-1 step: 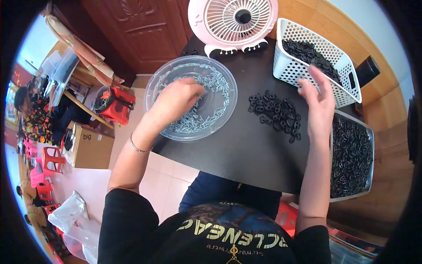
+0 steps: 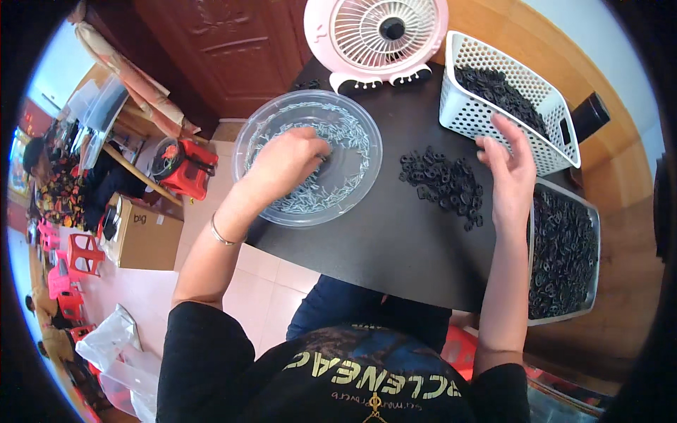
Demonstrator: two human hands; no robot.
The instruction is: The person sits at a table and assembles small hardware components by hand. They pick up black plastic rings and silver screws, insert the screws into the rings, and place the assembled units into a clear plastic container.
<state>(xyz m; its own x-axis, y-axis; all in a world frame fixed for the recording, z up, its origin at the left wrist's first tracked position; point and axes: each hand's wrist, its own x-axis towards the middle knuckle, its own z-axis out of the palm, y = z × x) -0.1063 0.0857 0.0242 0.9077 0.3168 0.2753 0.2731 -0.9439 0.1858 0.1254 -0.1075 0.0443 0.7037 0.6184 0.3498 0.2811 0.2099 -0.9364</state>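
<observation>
My left hand (image 2: pixel 290 161) reaches into a round clear plastic basin (image 2: pixel 374 151). Its fingers are curled together over many small silvery screw-like pins (image 2: pixel 305 201); whatever is between the fingertips is hidden. To the right, my right hand (image 2: pixel 513 173) is raised over the table with thumb and forefinger apart, and nothing shows in it. Just left of that hand lies a loose pile of small black plastic parts with holes (image 2: pixel 441 185), on the dark tabletop (image 2: pixel 345 257).
A white perforated basket (image 2: pixel 465 106) of black parts stands at the back right. Beside my right forearm is a tray (image 2: pixel 598 247) full of similar pieces. A pink fan (image 2: pixel 316 35) stands behind the basin, and a black cylinder (image 2: pixel 589 115) beyond the basket. Another person (image 2: pixel 63 180) sits far left.
My right hand's fingertips have shifted slightly down and their pose has changed a little. My left hand stays in the basin, almost unmoved.
</observation>
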